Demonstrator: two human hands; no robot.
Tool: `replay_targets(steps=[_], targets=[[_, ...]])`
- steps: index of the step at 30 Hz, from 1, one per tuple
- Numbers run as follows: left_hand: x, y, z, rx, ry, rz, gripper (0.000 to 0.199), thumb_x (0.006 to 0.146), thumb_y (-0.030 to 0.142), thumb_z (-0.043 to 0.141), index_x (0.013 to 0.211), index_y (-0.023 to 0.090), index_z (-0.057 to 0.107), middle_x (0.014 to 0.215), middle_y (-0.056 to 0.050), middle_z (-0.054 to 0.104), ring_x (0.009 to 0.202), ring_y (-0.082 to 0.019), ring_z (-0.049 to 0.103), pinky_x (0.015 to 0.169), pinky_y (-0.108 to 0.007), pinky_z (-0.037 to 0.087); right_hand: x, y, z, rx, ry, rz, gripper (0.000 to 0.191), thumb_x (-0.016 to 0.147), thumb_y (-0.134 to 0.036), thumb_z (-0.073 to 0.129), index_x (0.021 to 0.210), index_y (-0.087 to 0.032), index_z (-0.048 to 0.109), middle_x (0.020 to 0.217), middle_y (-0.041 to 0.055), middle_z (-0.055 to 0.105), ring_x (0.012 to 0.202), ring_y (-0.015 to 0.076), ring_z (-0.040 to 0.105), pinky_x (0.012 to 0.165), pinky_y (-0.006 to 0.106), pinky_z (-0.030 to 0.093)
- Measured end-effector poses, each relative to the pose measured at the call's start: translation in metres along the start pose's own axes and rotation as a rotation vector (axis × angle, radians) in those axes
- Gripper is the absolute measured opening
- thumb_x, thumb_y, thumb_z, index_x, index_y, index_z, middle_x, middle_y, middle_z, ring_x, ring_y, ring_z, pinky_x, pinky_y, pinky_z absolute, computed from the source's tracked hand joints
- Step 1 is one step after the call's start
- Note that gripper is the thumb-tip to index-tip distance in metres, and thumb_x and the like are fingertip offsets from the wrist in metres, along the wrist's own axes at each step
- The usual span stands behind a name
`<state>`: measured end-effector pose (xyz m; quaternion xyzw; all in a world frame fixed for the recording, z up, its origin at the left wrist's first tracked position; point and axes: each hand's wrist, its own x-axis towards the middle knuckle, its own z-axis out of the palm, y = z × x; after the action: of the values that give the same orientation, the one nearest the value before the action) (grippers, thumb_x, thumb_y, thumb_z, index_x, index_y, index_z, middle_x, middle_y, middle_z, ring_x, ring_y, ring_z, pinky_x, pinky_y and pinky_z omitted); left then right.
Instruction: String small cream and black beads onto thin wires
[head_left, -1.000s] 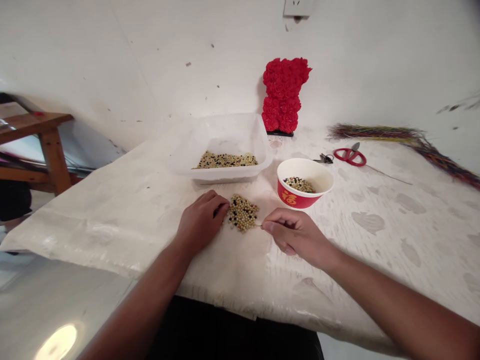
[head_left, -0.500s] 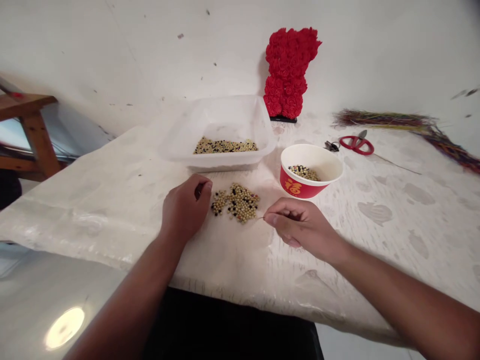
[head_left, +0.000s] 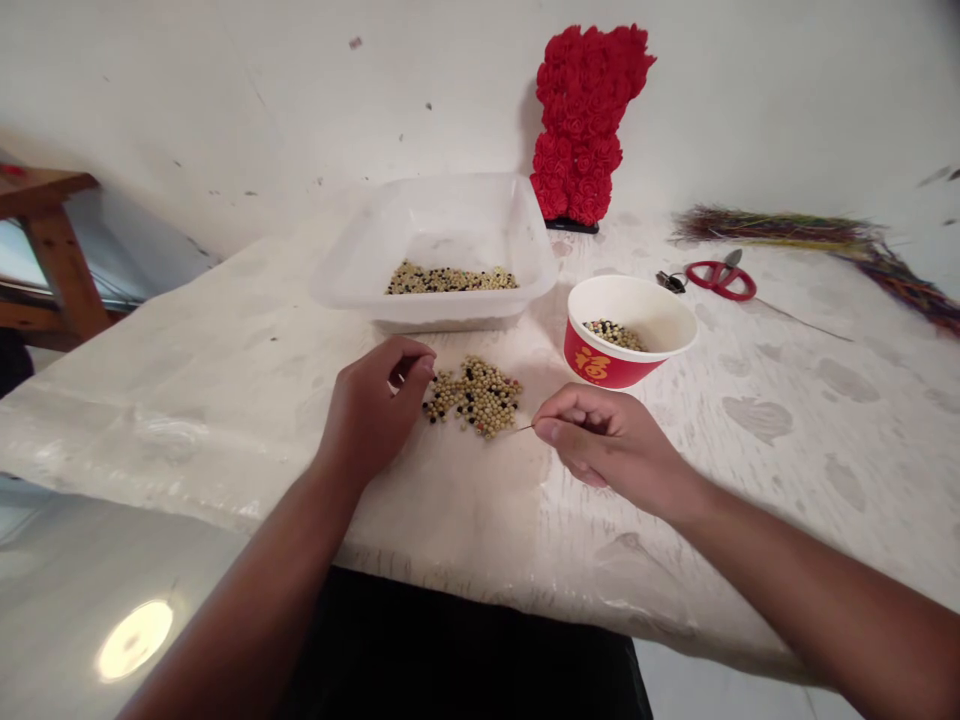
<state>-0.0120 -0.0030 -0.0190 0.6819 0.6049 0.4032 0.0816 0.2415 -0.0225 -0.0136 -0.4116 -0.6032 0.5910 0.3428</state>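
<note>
A loose pile of small beads (head_left: 484,395), mostly cream with some black ones, lies on the covered table between my hands. My left hand (head_left: 381,400) rests at the pile's left edge, thumb and forefinger pressed together; whatever they may hold is too small to make out. On the other side, my right hand (head_left: 600,440) pinches a thin wire (head_left: 523,428) between thumb and forefinger. The wire's free end points left toward the beads. Behind the right hand stands a red and white paper bowl (head_left: 600,362) with beads inside.
A white plastic tub (head_left: 457,310) holding more beads stands behind the pile. A red rose figure (head_left: 581,130) leans near the wall. Red-handled scissors (head_left: 721,280), keys (head_left: 670,282) and a bundle of coloured strands (head_left: 780,228) lie at the back right.
The camera view has shifted slightly, so everything on the table sits a little higher in the picture. Both hands keep nearly the same places and grips beside the beads.
</note>
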Motion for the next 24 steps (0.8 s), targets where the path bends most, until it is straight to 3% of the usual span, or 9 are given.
replay_targets(steps=[8,13,16,20,24], targets=[[-0.002,0.002,0.005,-0.050,-0.163,0.212,0.007,0.091,0.020,0.061,0.093,0.020,0.068,0.089,0.001,0.066,0.085,-0.013,0.061,0.079,-0.026,0.048,-0.001,-0.001,0.000,0.015,0.004,0.013,0.037,0.096,-0.049,0.055,0.073,-0.020,0.056,0.047,-0.0077,0.041,0.039,0.0056,0.034,0.039,0.021,0.025],[-0.001,0.003,0.005,-0.054,-0.183,0.179,0.011,0.091,0.020,0.059,0.100,0.021,0.066,0.094,0.000,0.066,0.090,-0.014,0.062,0.084,-0.028,0.049,-0.003,-0.004,-0.001,-0.301,0.118,-0.172,0.035,0.096,-0.043,0.058,0.070,-0.019,0.055,0.056,-0.0044,0.045,0.048,0.0071,0.037,0.045,0.022,0.029],[0.000,0.003,0.004,-0.051,-0.149,0.166,0.012,0.093,0.021,0.056,0.100,0.021,0.065,0.096,0.000,0.066,0.092,-0.015,0.063,0.085,-0.029,0.049,-0.005,-0.004,0.000,-0.423,0.171,-0.297,0.024,0.095,-0.035,0.060,0.077,-0.020,0.061,0.062,-0.0034,0.048,0.052,0.0077,0.039,0.045,0.022,0.030],[-0.001,0.002,0.003,-0.056,-0.116,0.165,0.011,0.093,0.021,0.055,0.098,0.023,0.065,0.095,0.000,0.066,0.090,-0.016,0.063,0.083,-0.031,0.050,-0.008,-0.004,0.002,-0.528,0.169,-0.442,0.010,0.091,-0.024,0.063,0.082,-0.020,0.064,0.058,-0.0067,0.045,0.047,0.0053,0.034,0.042,0.020,0.027],[-0.001,0.002,0.004,-0.051,-0.112,0.164,0.012,0.092,0.020,0.056,0.098,0.025,0.065,0.094,0.001,0.066,0.091,-0.016,0.063,0.082,-0.032,0.050,-0.011,-0.004,0.003,-0.625,0.166,-0.568,0.003,0.088,-0.019,0.065,0.086,-0.018,0.065,0.058,-0.0076,0.045,0.047,0.0040,0.038,0.044,0.018,0.031]])
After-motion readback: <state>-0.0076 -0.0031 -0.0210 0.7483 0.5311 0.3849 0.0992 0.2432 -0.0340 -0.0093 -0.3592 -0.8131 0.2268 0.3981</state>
